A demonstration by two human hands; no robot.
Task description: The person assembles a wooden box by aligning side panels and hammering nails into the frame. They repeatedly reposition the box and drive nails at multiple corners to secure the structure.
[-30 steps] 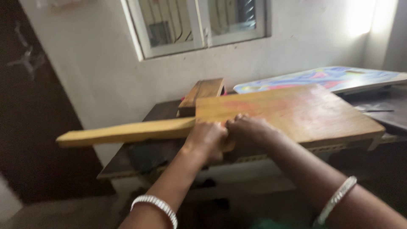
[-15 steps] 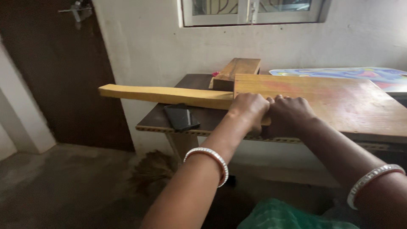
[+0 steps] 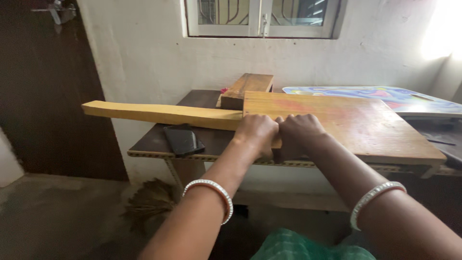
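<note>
A long yellow wooden plank lies along the front edge of a wide wooden board and juts out far to the left, past the dark table. My left hand is closed over the plank where it meets the board's near corner. Right beside it, touching it, my right hand grips the same edge. Both wrists wear silver bangles.
A black phone lies on the table under the plank. A short wooden block rests behind the board, by the wall. A colourful flat panel sits at right. A broom lies on the floor; a dark door stands left.
The view has shifted, so the table and plank sit more centred and lower. Both hands stay clamped together on the plank at the board's edge.
</note>
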